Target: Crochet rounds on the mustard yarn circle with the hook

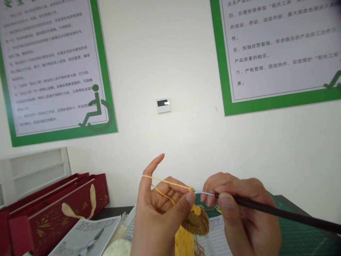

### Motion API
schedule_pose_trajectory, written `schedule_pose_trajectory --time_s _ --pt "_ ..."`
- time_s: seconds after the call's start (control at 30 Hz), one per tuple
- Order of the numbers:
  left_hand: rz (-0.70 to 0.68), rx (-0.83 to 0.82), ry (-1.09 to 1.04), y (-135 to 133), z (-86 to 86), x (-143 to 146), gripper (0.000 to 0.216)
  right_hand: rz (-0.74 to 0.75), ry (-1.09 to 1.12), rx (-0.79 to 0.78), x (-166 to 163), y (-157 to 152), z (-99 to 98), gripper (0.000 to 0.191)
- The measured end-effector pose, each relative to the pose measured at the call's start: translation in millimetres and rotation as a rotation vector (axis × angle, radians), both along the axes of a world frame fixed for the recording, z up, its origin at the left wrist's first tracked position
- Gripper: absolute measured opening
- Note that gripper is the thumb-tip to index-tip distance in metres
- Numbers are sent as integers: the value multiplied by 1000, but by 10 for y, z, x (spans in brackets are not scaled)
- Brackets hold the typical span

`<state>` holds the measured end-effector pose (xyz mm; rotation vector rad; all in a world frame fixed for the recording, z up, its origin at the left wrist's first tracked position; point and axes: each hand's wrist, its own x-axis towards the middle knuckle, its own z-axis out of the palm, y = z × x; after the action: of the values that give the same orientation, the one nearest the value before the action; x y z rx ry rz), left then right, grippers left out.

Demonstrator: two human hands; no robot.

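Observation:
My left hand [160,213] is raised in front of the wall, its forefinger pointing up with yellow yarn [166,182] looped over it. Its thumb and fingers pinch a small brown and yellow crochet piece [197,222]. My right hand [245,213] grips a dark-handled crochet hook [277,213] between thumb and fingers. The hook's metal tip [195,191] meets the yellow yarn just above the piece. More yellow yarn [183,243] hangs below my left hand.
Dark red gift bags [53,209] with cream handles stand at the lower left, with printed papers [90,231] lying beside them. A green cutting mat [301,238] covers the table at the right. Green-framed notices [53,67] and a small wall controller [163,105] hang on the white wall.

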<state>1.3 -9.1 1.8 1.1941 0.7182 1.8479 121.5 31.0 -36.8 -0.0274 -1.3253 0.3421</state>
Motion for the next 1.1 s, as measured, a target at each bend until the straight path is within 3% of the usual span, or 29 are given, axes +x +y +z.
schedule_pose_trajectory --time_s 0.33,0.7,0.93,1.0,1.1 --pt "59 -6 9 -18 24 17 99 -59 -6 24 13 10 -9 21" --pt "71 102 18 -21 4 53 116 -404 -182 160 62 -21 63 26" --pt "7 83 50 -24 9 19 128 -518 -268 299 106 17 103 29" --pt "-29 75 68 -27 3 -6 128 -488 -260 275 104 34 98 28" --pt "-89 95 77 -20 -9 -40 130 -304 -177 178 82 80 81 23"
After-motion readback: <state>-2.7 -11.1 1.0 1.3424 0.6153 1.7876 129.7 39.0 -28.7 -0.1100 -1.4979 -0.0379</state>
